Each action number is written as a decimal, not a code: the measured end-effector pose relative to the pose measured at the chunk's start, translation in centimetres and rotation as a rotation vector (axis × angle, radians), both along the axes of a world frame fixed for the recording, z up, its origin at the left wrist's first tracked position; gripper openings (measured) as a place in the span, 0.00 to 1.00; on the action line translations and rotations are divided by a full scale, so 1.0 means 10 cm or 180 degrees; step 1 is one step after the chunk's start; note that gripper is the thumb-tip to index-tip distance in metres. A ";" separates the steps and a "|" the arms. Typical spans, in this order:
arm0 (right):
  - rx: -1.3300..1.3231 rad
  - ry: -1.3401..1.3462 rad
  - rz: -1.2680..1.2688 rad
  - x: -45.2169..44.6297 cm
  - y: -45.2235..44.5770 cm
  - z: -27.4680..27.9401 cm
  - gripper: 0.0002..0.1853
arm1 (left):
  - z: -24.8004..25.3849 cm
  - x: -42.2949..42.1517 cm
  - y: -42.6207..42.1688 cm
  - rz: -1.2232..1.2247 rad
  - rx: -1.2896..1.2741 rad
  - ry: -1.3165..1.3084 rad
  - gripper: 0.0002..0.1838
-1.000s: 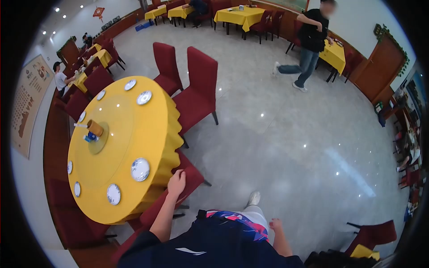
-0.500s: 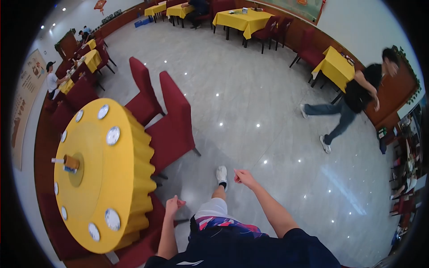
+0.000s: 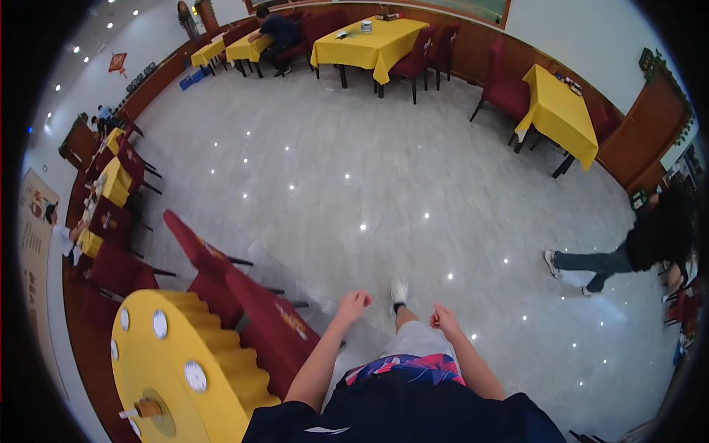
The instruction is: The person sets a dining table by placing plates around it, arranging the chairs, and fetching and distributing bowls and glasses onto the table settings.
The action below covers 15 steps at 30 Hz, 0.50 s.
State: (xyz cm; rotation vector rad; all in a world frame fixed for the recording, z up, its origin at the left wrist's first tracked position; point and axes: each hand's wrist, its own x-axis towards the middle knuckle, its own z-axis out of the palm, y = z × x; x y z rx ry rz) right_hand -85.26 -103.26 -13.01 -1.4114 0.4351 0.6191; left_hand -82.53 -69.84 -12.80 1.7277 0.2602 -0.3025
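In front of my body my left hand [image 3: 354,304] hangs in the air with its fingers curled in, and I see nothing in it. It is nearest to a dark red chair [image 3: 273,317] on the left, without touching it. My right hand [image 3: 444,322] is held over my thigh, loosely closed and holding nothing that shows. Between the two hands, my foot in a white shoe [image 3: 399,290] is on the grey tiled floor [image 3: 317,148].
A round table [image 3: 140,347] with a yellow cloth and several plates stands at lower left. Yellow-covered tables [image 3: 369,44] with red chairs line the back wall. Another table [image 3: 557,111] is at right. A person in black [image 3: 657,229] walks at the far right; others sit or stand farther off.
I have walked forward, and the round table and chairs have slid down and left in view. My left hand swung forward, my right hand back. The person in black moved farther right.
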 end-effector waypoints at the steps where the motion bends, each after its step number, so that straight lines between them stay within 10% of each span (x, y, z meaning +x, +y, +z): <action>1: 0.0095 0.0095 -0.0296 0.29 0.03 -0.13 0.26 | -0.13 0.38 0.17 0.0038 0.0197 0.0150 0.23; 7: 0.0798 0.0290 -0.0385 2.80 0.64 -0.12 0.26 | -1.44 1.15 1.65 0.1429 0.0224 0.1610 0.29; 10: 0.0714 -0.0085 0.0227 4.35 1.24 0.43 0.23 | -0.88 1.24 1.95 0.2489 0.0031 0.2688 0.12; 15: 0.0262 -0.0453 0.1809 6.85 2.21 0.74 0.20 | -0.68 2.07 2.27 0.3393 -0.0494 0.2326 0.21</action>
